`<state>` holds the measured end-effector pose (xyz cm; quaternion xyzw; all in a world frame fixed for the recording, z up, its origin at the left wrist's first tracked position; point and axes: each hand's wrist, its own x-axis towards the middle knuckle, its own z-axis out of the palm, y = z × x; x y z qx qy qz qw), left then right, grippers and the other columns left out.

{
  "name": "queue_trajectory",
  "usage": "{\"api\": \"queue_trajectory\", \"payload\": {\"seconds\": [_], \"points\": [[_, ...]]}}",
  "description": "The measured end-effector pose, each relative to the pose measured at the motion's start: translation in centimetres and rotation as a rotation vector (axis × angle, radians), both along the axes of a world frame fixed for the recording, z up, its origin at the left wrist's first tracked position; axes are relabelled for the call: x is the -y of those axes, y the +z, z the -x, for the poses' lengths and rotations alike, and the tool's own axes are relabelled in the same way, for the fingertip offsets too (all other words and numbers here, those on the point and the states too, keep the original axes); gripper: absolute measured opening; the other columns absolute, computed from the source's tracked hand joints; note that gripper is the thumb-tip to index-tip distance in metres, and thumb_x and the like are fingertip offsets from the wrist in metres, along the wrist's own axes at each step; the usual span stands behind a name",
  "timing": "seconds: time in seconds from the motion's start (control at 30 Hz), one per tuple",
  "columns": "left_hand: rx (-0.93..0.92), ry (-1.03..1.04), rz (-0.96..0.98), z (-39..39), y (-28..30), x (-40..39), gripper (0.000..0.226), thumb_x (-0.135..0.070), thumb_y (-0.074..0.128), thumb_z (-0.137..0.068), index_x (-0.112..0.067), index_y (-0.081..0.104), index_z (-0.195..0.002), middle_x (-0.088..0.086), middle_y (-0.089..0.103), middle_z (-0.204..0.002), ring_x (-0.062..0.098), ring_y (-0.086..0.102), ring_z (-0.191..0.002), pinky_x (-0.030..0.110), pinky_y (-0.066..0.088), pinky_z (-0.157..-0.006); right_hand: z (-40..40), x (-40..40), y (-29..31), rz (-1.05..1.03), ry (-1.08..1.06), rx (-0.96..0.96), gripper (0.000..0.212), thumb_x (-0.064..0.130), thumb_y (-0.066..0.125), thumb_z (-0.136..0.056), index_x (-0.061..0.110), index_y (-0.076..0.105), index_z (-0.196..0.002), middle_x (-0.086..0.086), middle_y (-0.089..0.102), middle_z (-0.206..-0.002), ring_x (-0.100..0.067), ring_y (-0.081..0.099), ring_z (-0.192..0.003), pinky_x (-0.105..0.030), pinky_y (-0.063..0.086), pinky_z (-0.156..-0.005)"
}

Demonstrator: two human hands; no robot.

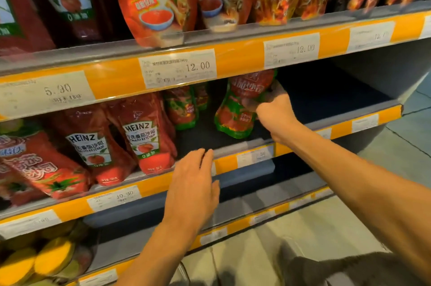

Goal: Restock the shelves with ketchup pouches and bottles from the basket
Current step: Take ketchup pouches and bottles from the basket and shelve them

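My right hand [275, 111] grips a red and green ketchup pouch [235, 113] that stands upright on the dark mat of the middle shelf [363, 118]. Behind and left of it stand more pouches of the same kind [182, 108]. My left hand [193, 183] hovers with straight fingers at the front rail of that shelf, holding nothing. Red Heinz ketchup pouches [144, 139] lean in a row at the left of the same shelf. The basket is out of view.
The upper shelf [245, 52] carries sweet chilli sauce pouches [156, 1] and other sauce pouches above orange price strips. Yellow-lidded jars [46, 260] sit on the lowest shelf at the left. The right part of the middle shelf is bare mat. Floor tiles lie at the right.
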<state>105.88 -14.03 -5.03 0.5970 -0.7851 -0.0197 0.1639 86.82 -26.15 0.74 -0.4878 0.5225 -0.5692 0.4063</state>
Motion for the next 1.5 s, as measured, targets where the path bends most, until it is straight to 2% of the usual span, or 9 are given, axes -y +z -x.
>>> {"api": "queue_trajectory", "payload": {"seconds": [0.1,0.2,0.37,0.43,0.67,1.13,1.3,1.43,1.5], "points": [[0.092,0.011,-0.017,0.0,-0.3,1.0,0.064,-0.024,0.075,-0.084,-0.003,0.052,-0.14,0.011,0.058,-0.134,0.031,0.056,-0.122,0.042,0.047,-0.104,-0.8,3.3,-0.5,0.007,0.002,-0.159,0.059,0.002,0.077,-0.085,0.006,0.047,-0.136,-0.009,0.059,-0.137,-0.022,0.056,-0.126,-0.032,0.043,-0.102],[0.057,0.023,0.017,-0.1,-0.5,1.8,0.052,-0.016,0.078,-0.079,-0.003,0.062,-0.127,0.01,0.063,-0.119,0.03,0.061,-0.108,0.042,0.053,-0.092,-1.5,5.5,-0.9,0.049,-0.009,-0.323,0.059,0.013,0.076,-0.088,0.011,0.048,-0.139,-0.005,0.056,-0.144,-0.02,0.05,-0.133,-0.025,0.037,-0.097],[0.041,0.04,-0.03,0.2,-0.3,2.1,0.05,-0.021,0.068,-0.088,-0.01,0.055,-0.136,0.007,0.056,-0.131,0.027,0.052,-0.12,0.039,0.045,-0.103,-1.7,6.9,-2.0,0.062,0.147,-0.43,0.056,0.023,0.072,-0.093,0.021,0.047,-0.143,0.002,0.055,-0.144,-0.01,0.048,-0.129,-0.022,0.039,-0.098],[0.042,0.038,-0.027,0.3,-0.4,2.2,0.048,-0.026,0.059,-0.094,-0.015,0.05,-0.139,0.002,0.051,-0.136,0.024,0.047,-0.124,0.037,0.04,-0.107,-1.6,6.9,-2.9,0.023,0.203,-0.437,0.055,0.021,0.074,-0.091,0.022,0.051,-0.14,0.004,0.058,-0.138,-0.009,0.05,-0.124,-0.015,0.041,-0.09],[0.017,0.056,0.019,0.4,-0.8,2.3,0.039,-0.027,0.05,-0.097,-0.024,0.045,-0.135,-0.006,0.046,-0.131,0.016,0.042,-0.121,0.031,0.036,-0.106,-2.9,7.7,-3.6,0.085,0.163,-0.426,0.049,0.02,0.075,-0.09,0.019,0.056,-0.135,-0.001,0.063,-0.134,-0.019,0.056,-0.128,-0.043,0.047,-0.108],[0.046,0.049,0.047,-0.2,-1.2,3.0,0.038,-0.024,0.053,-0.098,-0.029,0.047,-0.135,-0.01,0.049,-0.127,0.013,0.044,-0.115,0.028,0.039,-0.1,-4.9,9.2,-3.2,0.047,0.293,-0.36,0.057,0.01,0.072,-0.091,0.011,0.047,-0.143,-0.009,0.057,-0.142,-0.024,0.051,-0.135,-0.05,0.044,-0.111],[0.043,0.053,0.024,-0.2,-1.0,3.1,0.038,-0.025,0.058,-0.095,-0.027,0.051,-0.132,-0.009,0.052,-0.124,0.013,0.047,-0.112,0.029,0.041,-0.097,-5.2,9.5,-2.9,0.016,0.332,-0.399,0.061,0.015,0.071,-0.093,0.011,0.042,-0.147,-0.01,0.053,-0.146,-0.026,0.048,-0.138,-0.05,0.042,-0.112],[0.033,0.058,0.027,-0.3,-0.8,3.3,0.036,-0.026,0.064,-0.092,-0.025,0.056,-0.127,-0.007,0.057,-0.118,0.014,0.051,-0.106,0.031,0.046,-0.092,-4.6,9.1,-3.2,-0.036,0.302,-0.495,0.057,0.032,0.071,-0.093,0.013,0.048,-0.142,-0.005,0.059,-0.139,-0.022,0.055,-0.13,-0.041,0.048,-0.107],[0.022,0.054,0.034,-0.4,-0.9,3.3,0.036,-0.026,0.065,-0.09,-0.023,0.058,-0.125,-0.006,0.059,-0.116,0.015,0.053,-0.104,0.031,0.047,-0.09,-4.0,8.5,-3.5,-0.052,0.211,-0.541,0.054,0.039,0.072,-0.091,0.011,0.054,-0.133,0.001,0.063,-0.127,-0.014,0.059,-0.114,-0.017,0.048,-0.09]]}}
